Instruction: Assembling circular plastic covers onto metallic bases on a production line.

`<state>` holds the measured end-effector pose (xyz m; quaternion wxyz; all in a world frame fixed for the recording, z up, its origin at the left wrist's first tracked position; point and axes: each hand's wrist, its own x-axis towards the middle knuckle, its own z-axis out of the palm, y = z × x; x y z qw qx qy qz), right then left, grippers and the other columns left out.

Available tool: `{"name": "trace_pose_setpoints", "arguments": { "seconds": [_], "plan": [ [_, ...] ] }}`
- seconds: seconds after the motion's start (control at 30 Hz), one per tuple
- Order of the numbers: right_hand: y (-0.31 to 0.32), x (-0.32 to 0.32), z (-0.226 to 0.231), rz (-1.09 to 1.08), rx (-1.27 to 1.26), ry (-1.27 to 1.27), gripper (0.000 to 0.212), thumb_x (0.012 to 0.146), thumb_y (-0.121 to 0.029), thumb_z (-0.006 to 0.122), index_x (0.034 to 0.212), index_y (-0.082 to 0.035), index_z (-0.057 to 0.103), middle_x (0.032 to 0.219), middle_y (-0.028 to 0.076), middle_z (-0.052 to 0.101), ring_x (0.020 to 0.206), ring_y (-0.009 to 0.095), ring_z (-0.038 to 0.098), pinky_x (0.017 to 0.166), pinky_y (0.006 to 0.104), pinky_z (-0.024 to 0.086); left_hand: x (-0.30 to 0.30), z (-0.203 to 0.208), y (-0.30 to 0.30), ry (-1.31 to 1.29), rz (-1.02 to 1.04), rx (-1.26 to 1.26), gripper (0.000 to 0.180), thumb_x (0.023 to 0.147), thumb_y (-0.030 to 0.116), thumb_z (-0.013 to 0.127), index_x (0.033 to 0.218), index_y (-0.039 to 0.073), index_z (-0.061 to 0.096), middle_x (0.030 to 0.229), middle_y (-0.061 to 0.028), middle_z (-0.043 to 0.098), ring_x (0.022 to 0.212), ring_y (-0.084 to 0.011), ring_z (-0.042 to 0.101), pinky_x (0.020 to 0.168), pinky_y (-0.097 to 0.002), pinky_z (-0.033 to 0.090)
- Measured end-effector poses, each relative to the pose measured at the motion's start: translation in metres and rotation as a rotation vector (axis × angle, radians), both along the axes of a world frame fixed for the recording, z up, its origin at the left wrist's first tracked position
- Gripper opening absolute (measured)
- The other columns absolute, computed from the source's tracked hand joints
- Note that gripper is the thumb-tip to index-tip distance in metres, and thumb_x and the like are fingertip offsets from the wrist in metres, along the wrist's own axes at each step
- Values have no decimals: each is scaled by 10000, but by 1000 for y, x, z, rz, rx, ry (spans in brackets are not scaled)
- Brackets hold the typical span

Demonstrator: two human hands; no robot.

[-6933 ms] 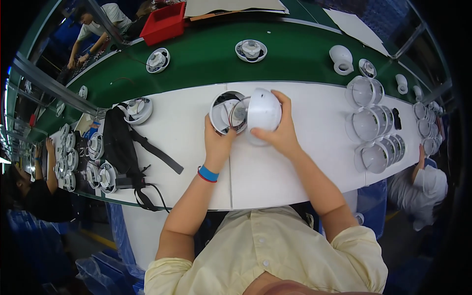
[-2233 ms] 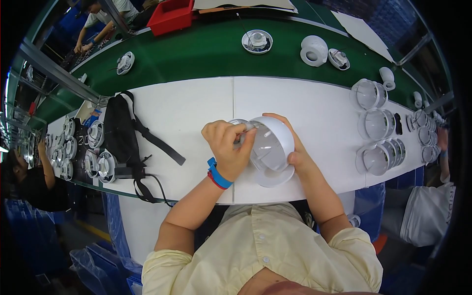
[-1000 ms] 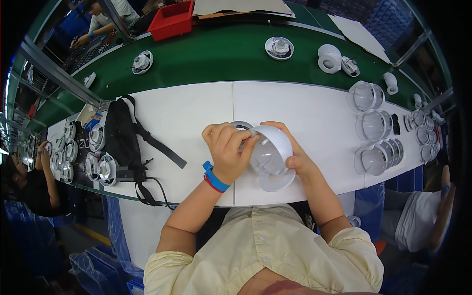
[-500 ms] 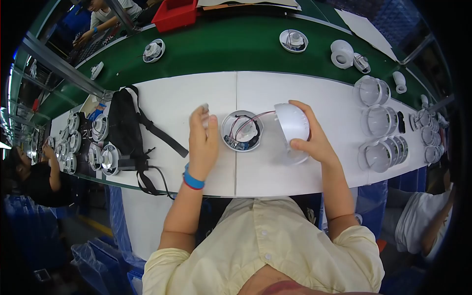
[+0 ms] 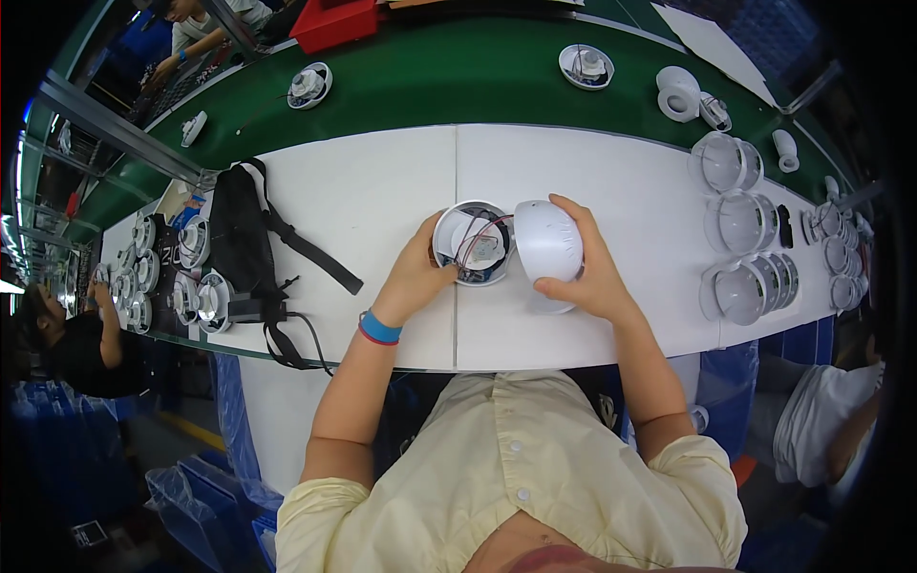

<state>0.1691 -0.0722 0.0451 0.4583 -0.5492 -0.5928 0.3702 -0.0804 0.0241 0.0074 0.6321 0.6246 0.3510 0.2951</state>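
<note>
My left hand (image 5: 416, 273) grips the left rim of a round white base (image 5: 472, 243) with a circuit board, wires and a pale disc-shaped part inside. In my right hand (image 5: 590, 264) is a white dome cover (image 5: 548, 241), held on its right side, fingers on top and thumb below. Red and dark wires run from the base to the cover. The two pieces are side by side just above the white table (image 5: 363, 210), their edges close together. The cover's inside is turned away from view.
To the left lie a black strapped bag (image 5: 239, 224) and several white wired units (image 5: 196, 244). Clear domes (image 5: 740, 222) stand stacked at right. Beyond the table, a green belt (image 5: 430, 81) carries more units and a red bin (image 5: 334, 24). Other people sit on both sides.
My left hand has come in from the left and closed on the base, which is now tilted. My right hand has brought the cover left, nearer the base.
</note>
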Motion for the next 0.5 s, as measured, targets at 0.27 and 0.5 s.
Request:
{"name": "trace_pose_setpoints", "arguments": {
  "seconds": [0.27, 0.5],
  "plan": [
    [-2, 3, -7, 7, 40, -39, 1031, 615, -274, 863, 1479, -82, 334, 1362, 131, 447, 1271, 267, 455, 1061, 391, 379, 5, -15, 2, 81, 64, 89, 656, 807, -117, 567, 1431, -13, 393, 1255, -183, 593, 1106, -234, 623, 905, -313, 521],
    [-5, 6, -11, 27, 0, 92, 1069, 624, -237, 865, 1511, -91, 286, 1386, 131, 426, 1304, 276, 426, 1086, 401, 356, 9, 9, 3, 164, 33, 35, 626, 790, -94, 617, 1390, -16, 452, 1138, -153, 655, 1053, -213, 647, 836, -313, 554]
  ]
}}
